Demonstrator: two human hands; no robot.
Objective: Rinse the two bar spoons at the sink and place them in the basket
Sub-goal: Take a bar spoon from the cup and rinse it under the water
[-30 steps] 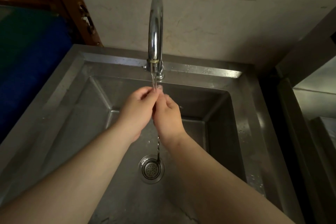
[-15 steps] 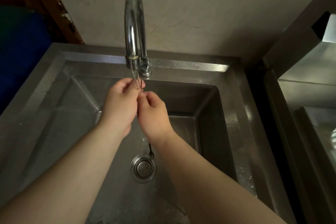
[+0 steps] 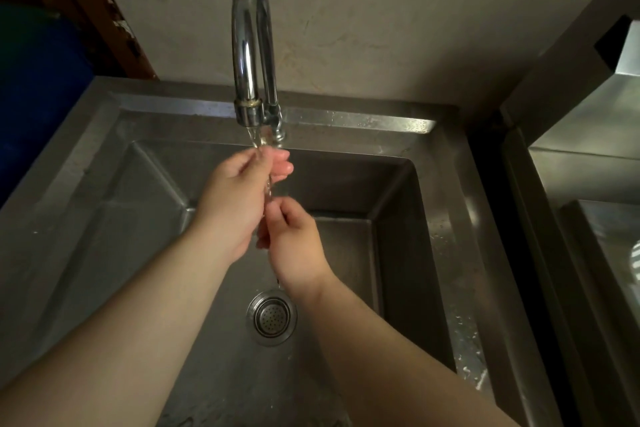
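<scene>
A twisted metal bar spoon (image 3: 268, 185) stands nearly upright under the running tap (image 3: 248, 55), inside the steel sink (image 3: 349, 121). My left hand (image 3: 235, 198) grips its upper end right below the spout, where water runs over my fingers. My right hand (image 3: 294, 239) is closed around the stem lower down. A short dark tip of the stem (image 3: 278, 281) pokes out below my right wrist. Whether I hold one spoon or two together is hidden by my hands. The basket is not clearly in view.
The round drain strainer (image 3: 272, 317) sits in the sink floor below my hands. A second steel basin or counter (image 3: 588, 163) lies to the right, with a pale curved object (image 3: 636, 265) at the frame edge. A blue surface (image 3: 38, 90) stands to the left.
My right hand has slid down the stem, away from my left hand, which stays under the spout. Less of the spoon's lower end shows below my wrist. The view has shifted slightly.
</scene>
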